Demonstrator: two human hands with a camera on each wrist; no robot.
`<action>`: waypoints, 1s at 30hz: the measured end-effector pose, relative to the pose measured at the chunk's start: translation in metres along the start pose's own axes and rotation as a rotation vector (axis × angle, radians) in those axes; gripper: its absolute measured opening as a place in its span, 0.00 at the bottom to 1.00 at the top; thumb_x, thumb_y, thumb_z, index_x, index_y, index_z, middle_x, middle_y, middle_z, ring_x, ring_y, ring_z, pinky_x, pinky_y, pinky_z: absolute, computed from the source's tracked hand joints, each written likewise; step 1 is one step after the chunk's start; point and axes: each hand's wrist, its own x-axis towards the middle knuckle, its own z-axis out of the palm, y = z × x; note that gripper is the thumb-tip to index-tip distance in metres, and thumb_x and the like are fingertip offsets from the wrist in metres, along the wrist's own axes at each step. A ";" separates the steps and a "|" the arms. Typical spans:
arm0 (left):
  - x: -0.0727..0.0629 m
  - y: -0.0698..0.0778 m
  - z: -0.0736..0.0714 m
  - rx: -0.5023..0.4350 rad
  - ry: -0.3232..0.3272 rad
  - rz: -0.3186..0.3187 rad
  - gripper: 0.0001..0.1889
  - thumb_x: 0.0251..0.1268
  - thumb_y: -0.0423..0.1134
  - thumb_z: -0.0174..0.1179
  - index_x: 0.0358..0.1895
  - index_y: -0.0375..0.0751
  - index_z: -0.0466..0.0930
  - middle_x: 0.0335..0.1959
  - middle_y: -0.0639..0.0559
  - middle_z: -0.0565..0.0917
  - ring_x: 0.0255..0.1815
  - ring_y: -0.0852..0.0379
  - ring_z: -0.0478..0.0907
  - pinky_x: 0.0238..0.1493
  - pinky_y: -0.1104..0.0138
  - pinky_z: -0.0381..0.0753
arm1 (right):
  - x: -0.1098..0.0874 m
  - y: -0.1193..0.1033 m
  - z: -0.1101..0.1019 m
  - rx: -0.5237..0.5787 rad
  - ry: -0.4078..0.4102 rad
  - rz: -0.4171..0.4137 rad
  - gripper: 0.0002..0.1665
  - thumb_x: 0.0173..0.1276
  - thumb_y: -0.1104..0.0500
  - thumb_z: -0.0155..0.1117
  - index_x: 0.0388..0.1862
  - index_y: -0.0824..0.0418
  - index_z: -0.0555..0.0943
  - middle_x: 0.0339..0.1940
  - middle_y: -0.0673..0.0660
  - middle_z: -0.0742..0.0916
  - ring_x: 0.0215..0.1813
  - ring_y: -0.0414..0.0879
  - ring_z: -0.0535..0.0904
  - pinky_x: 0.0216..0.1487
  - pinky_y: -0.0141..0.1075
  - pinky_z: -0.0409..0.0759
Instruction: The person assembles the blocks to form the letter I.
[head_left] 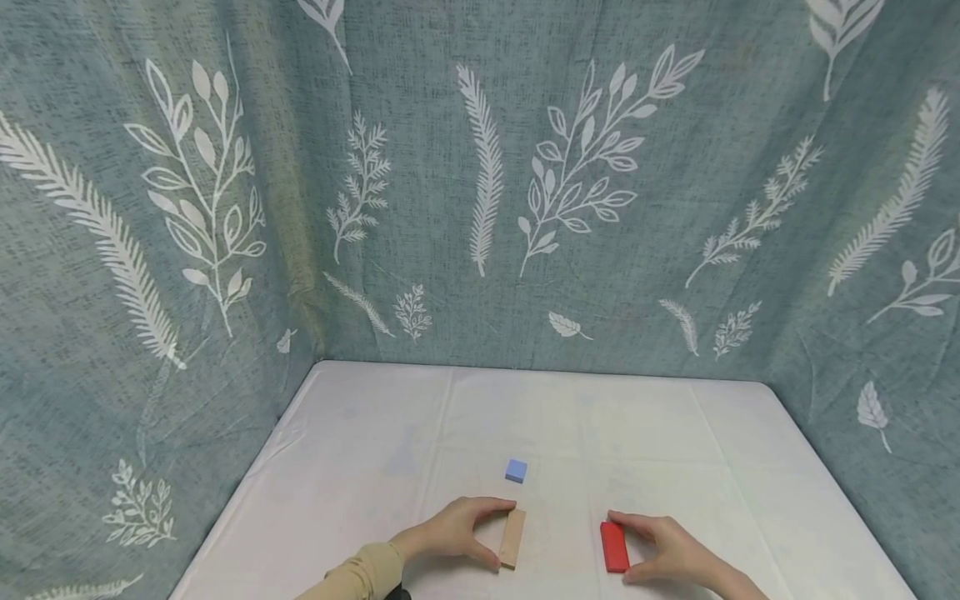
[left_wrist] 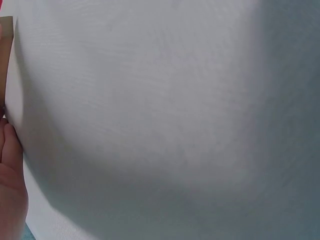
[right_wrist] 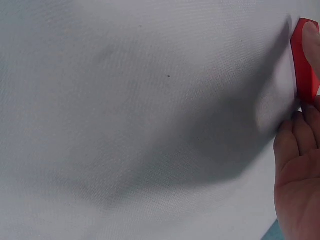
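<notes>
My left hand grips a tan wooden block by its two ends, thumb at the near end and fingers at the far end. To the right, my right hand holds a red block the same way, its long side facing the tan one. A small blue block lies on the table beyond the tan block. In the left wrist view, the tan block shows only at the left edge. The right wrist view has the red block at its right edge, partly covered by the thumb.
A white cloth covers the table. Blue-green curtains with white leaf prints hang behind it and along both sides. A tan sleeve covers the left forearm.
</notes>
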 end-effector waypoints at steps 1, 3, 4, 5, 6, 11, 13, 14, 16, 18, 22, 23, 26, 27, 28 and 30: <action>0.000 0.000 0.000 0.003 0.000 0.000 0.41 0.43 0.44 0.74 0.65 0.38 0.69 0.65 0.48 0.74 0.68 0.51 0.69 0.71 0.67 0.68 | 0.000 0.000 0.000 0.003 0.001 -0.006 0.45 0.50 0.45 0.75 0.65 0.60 0.72 0.63 0.58 0.79 0.65 0.40 0.73 0.60 0.33 0.79; 0.000 0.001 0.000 0.011 0.002 0.001 0.40 0.43 0.43 0.74 0.64 0.38 0.70 0.65 0.48 0.74 0.68 0.51 0.69 0.70 0.67 0.68 | -0.001 -0.001 0.000 0.012 0.000 -0.010 0.45 0.49 0.46 0.76 0.65 0.59 0.72 0.63 0.58 0.79 0.65 0.40 0.73 0.60 0.31 0.79; 0.000 0.002 0.000 0.013 0.002 0.002 0.40 0.43 0.43 0.74 0.64 0.37 0.70 0.65 0.48 0.75 0.67 0.51 0.69 0.70 0.67 0.68 | -0.001 -0.001 0.000 0.015 0.000 -0.010 0.45 0.49 0.46 0.76 0.65 0.59 0.72 0.63 0.58 0.79 0.65 0.40 0.73 0.60 0.30 0.79; -0.001 0.002 0.000 0.017 0.004 0.002 0.40 0.43 0.43 0.74 0.64 0.37 0.70 0.64 0.48 0.75 0.67 0.51 0.70 0.70 0.67 0.69 | -0.001 -0.001 0.000 0.018 0.000 -0.012 0.45 0.49 0.46 0.76 0.65 0.59 0.72 0.63 0.58 0.79 0.65 0.39 0.73 0.60 0.29 0.79; -0.001 0.003 -0.001 0.020 0.005 0.002 0.40 0.43 0.43 0.74 0.64 0.37 0.70 0.64 0.48 0.75 0.67 0.51 0.70 0.70 0.67 0.69 | -0.001 -0.001 0.000 0.019 0.000 -0.013 0.45 0.49 0.46 0.76 0.65 0.59 0.72 0.63 0.58 0.79 0.65 0.40 0.73 0.60 0.29 0.78; 0.000 0.005 -0.002 0.039 0.014 0.027 0.39 0.43 0.44 0.74 0.63 0.37 0.71 0.63 0.47 0.76 0.66 0.51 0.71 0.69 0.67 0.70 | -0.001 -0.001 -0.001 0.004 0.006 -0.012 0.45 0.48 0.46 0.76 0.65 0.59 0.73 0.63 0.58 0.79 0.65 0.42 0.74 0.60 0.34 0.80; -0.001 0.005 -0.003 0.048 0.015 0.056 0.39 0.44 0.44 0.74 0.63 0.35 0.71 0.63 0.46 0.76 0.66 0.51 0.71 0.69 0.67 0.71 | -0.002 -0.002 -0.001 -0.004 0.009 -0.005 0.45 0.48 0.46 0.77 0.65 0.59 0.73 0.63 0.57 0.80 0.65 0.45 0.74 0.60 0.39 0.80; 0.000 0.004 -0.003 0.076 0.019 0.094 0.39 0.45 0.45 0.73 0.63 0.34 0.70 0.63 0.45 0.76 0.65 0.51 0.72 0.68 0.67 0.72 | -0.002 -0.002 -0.001 -0.007 0.010 -0.001 0.45 0.48 0.46 0.77 0.65 0.59 0.73 0.63 0.57 0.80 0.65 0.46 0.75 0.60 0.42 0.80; -0.001 0.005 -0.003 0.079 0.020 0.120 0.39 0.46 0.46 0.72 0.63 0.34 0.70 0.62 0.44 0.76 0.65 0.50 0.72 0.67 0.66 0.72 | -0.002 -0.002 -0.001 -0.010 0.011 0.006 0.44 0.48 0.46 0.77 0.64 0.59 0.74 0.62 0.57 0.80 0.64 0.47 0.75 0.59 0.44 0.80; -0.001 0.004 -0.003 0.072 0.022 0.117 0.39 0.46 0.46 0.72 0.63 0.34 0.70 0.63 0.44 0.76 0.65 0.49 0.72 0.67 0.67 0.72 | -0.001 -0.002 -0.001 -0.017 0.016 0.002 0.44 0.48 0.46 0.76 0.64 0.58 0.74 0.62 0.57 0.80 0.64 0.46 0.75 0.59 0.42 0.80; 0.001 0.003 -0.001 0.049 0.030 0.063 0.39 0.44 0.45 0.74 0.63 0.36 0.71 0.63 0.46 0.76 0.65 0.49 0.72 0.68 0.67 0.71 | -0.001 0.000 -0.001 -0.035 0.030 -0.021 0.43 0.48 0.44 0.76 0.62 0.58 0.75 0.60 0.57 0.82 0.63 0.41 0.76 0.58 0.33 0.80; 0.001 0.003 0.000 0.052 0.035 0.052 0.39 0.43 0.45 0.75 0.63 0.36 0.72 0.63 0.47 0.77 0.65 0.49 0.72 0.68 0.68 0.72 | -0.001 0.000 -0.001 -0.036 0.033 -0.025 0.42 0.48 0.44 0.76 0.62 0.58 0.76 0.60 0.57 0.82 0.62 0.40 0.76 0.58 0.31 0.80; 0.002 0.002 0.001 0.066 0.048 0.038 0.39 0.42 0.44 0.75 0.62 0.37 0.73 0.62 0.48 0.77 0.64 0.50 0.73 0.67 0.68 0.72 | 0.000 0.001 -0.001 -0.038 0.039 -0.035 0.42 0.48 0.44 0.76 0.61 0.58 0.76 0.59 0.58 0.82 0.61 0.37 0.76 0.57 0.30 0.80; 0.002 0.002 0.001 0.070 0.052 0.034 0.39 0.42 0.44 0.76 0.62 0.38 0.73 0.62 0.48 0.78 0.64 0.50 0.73 0.67 0.68 0.72 | 0.000 0.001 -0.001 -0.037 0.040 -0.035 0.42 0.47 0.44 0.76 0.61 0.58 0.77 0.58 0.58 0.83 0.61 0.37 0.76 0.57 0.30 0.80; 0.002 0.003 0.001 0.067 0.053 0.026 0.38 0.42 0.44 0.76 0.62 0.38 0.73 0.62 0.48 0.78 0.64 0.51 0.73 0.67 0.69 0.72 | 0.000 0.001 -0.001 -0.036 0.040 -0.033 0.42 0.47 0.44 0.76 0.61 0.58 0.77 0.58 0.58 0.83 0.61 0.37 0.76 0.57 0.29 0.80; 0.002 0.004 0.002 0.080 0.058 0.034 0.38 0.42 0.44 0.76 0.61 0.38 0.73 0.61 0.48 0.78 0.64 0.51 0.73 0.67 0.68 0.72 | 0.000 0.001 -0.001 -0.038 0.040 -0.030 0.42 0.47 0.44 0.76 0.61 0.58 0.77 0.58 0.57 0.83 0.60 0.36 0.76 0.57 0.29 0.80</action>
